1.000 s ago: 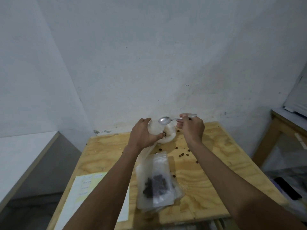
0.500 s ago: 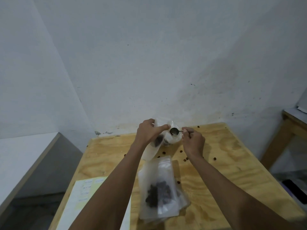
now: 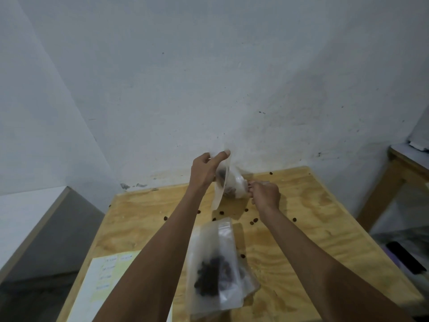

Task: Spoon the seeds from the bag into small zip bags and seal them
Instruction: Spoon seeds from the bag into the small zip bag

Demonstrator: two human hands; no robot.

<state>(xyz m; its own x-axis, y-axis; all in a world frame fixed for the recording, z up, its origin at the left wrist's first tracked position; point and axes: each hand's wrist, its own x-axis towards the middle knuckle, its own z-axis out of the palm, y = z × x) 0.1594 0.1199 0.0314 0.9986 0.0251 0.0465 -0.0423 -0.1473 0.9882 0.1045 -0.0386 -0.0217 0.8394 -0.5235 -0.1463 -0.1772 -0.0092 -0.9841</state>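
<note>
At a plywood table [image 3: 301, 240] set against a pale wall [image 3: 209, 77], my left hand [image 3: 204, 173] pinches the top edge of a small zip bag [image 3: 221, 189] between thumb and fingers and holds it up off the table, its lower end hanging down; a dark clump shows through the plastic near my palm. Just beside it, toward the far edge of the table, sits the clear seed bag [image 3: 235, 188], brown seeds visible in its bottom. My right hand [image 3: 265, 194] is at that bag's right side, fingers curled tight. The spoon I cannot make out in the blur, so I cannot tell what those fingers are gripping.

Nearer to me, between my forearms, a pile of filled zip bags [image 3: 218, 273] lies flat on the table, dark seeds bunched in the lower half. Loose seeds [image 3: 221, 212] are scattered over the wood around the two bags and out toward the back right corner. A pale yellow printed sheet [image 3: 111, 275] lies at the near left corner. A second wooden table [image 3: 399, 168] stands off to the right.
</note>
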